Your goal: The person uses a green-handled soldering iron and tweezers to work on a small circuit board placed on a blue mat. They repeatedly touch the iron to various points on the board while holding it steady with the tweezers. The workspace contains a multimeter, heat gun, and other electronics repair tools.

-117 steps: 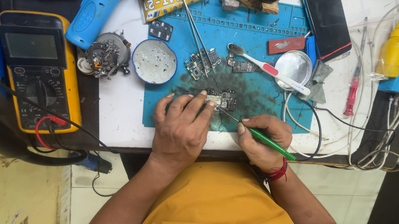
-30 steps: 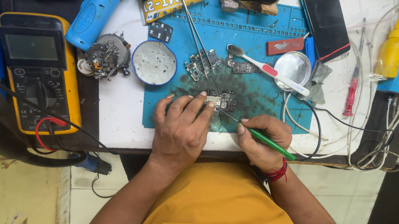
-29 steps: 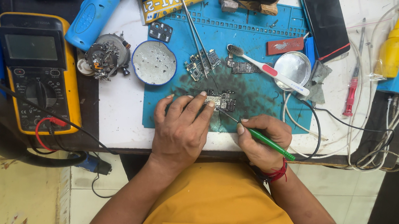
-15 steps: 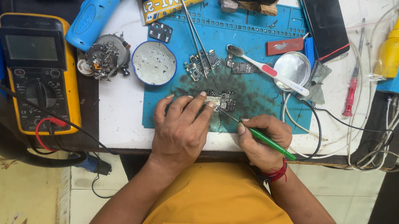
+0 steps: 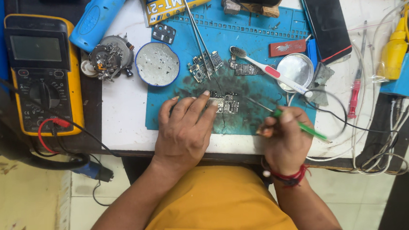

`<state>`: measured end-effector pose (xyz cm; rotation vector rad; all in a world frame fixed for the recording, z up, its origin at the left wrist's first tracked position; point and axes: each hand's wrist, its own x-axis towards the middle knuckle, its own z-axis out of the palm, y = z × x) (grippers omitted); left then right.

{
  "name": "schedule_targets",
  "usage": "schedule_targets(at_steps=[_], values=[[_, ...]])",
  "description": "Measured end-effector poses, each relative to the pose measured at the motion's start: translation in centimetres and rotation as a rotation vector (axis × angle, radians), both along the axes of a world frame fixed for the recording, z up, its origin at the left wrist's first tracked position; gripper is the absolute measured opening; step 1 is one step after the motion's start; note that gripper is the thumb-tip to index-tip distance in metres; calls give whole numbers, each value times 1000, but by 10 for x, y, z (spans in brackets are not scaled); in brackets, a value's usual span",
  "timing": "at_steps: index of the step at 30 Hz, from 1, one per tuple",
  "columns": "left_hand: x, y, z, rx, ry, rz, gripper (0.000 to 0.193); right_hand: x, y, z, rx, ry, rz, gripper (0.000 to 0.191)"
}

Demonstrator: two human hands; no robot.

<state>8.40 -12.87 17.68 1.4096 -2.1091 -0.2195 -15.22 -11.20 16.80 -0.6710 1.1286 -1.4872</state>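
Small circuit board [image 5: 226, 102], mid blue mat [image 5: 167, 117]: left hand [image 5: 184, 130] flat, pinning its edge; right hand [image 5: 285, 141] clamped on green-handled probe [image 5: 300, 126]; slip likely would scratch components.

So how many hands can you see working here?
2. The left hand presses on the small circuit board; the right hand holds a green tool. None seem hidden.

Blue mat [image 5: 256, 36], yellow meter [image 5: 43, 75]
Green tool [image 5: 304, 128], yellow bottle [image 5: 394, 53], white table [image 5: 123, 101], black phone [image 5: 325, 20].
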Motion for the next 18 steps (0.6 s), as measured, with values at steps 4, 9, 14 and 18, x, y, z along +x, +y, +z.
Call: schedule_targets(at_steps=[4, 9, 14, 18], values=[[-2, -1, 8, 40, 10, -31, 40, -14, -1, 21, 143, -488, 18, 30], [-7, 0, 13, 40, 18, -35, 40, -19, 1, 38, 167, -801, 101, 38], [-10, 3, 16, 27, 14, -28, 39, -19, 2, 45, 214, -872, 96, 41], [-10, 3, 16, 28, 8, -26, 39, -19, 1, 48, 245, -923, 110, 43]])
